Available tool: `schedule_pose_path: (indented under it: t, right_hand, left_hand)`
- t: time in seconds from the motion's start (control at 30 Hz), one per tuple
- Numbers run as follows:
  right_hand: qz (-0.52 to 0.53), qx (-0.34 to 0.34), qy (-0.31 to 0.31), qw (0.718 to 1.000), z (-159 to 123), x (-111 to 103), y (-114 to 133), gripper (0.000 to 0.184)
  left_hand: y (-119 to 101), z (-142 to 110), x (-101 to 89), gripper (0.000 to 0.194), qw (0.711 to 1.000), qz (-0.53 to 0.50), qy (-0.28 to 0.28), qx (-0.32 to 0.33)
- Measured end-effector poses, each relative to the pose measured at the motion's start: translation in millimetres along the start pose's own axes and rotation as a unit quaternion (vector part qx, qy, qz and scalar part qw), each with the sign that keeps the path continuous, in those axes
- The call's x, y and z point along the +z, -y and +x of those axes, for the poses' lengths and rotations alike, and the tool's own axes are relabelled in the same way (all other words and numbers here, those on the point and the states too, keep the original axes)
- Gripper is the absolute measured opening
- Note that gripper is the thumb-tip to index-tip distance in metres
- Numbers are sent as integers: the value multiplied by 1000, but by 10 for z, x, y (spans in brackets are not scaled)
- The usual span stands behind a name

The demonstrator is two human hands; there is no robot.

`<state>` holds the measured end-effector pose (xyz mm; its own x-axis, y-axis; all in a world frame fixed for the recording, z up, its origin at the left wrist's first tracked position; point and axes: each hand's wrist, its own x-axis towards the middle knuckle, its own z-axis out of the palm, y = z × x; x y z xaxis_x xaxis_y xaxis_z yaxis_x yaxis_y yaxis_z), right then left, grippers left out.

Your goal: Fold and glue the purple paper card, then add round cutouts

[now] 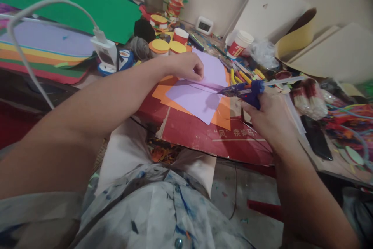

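My right hand (pixel 269 117) grips a blue hot glue gun (pixel 252 93) with a long pale glue stick out of its back. The nozzle points left, close to the purple sheet (pixel 201 105). My left hand (pixel 190 66) is closed in a pinch at a raised edge or strip across the purple sheet; the fingertips are partly hidden. Beneath the purple sheet lie orange sheets (pixel 223 117), on a red board (pixel 198 140) with white lettering at the table's front edge.
A white charger (pixel 106 53) with a cable stands left, near a green sheet (pixel 87 6) and stacked coloured sheets (pixel 43 39). Behind are paper cups (pixel 240 43), yellow-topped rounds (pixel 159 46) and a small clock (pixel 204 25). Pliers (pixel 233 76) and a phone (pixel 316 136) lie right.
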<state>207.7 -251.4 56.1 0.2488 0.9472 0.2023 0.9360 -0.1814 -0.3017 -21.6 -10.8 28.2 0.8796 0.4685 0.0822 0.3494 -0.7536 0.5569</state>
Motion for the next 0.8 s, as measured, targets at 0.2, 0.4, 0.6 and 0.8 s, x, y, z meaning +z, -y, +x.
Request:
schedule_pose_path:
  t: [0.2,0.4,0.6,0.8]
  right_hand:
    - [12,16,0,1000,27,152,392,30]
    - [9,22,-5,1000,44,134,291,28]
    - [-23,28,5,999,13,62,295,25]
    - [28,-15,9,999,90,177,532,21]
  left_hand:
    - [20,-8,-14,32,1000,-8,8,3]
    - [30,-37,-66,29,999,0,26,30]
    - [6,-54,-124,28,999,15,27,17]
    - [38,-51,-136,28,999,22,24,10]
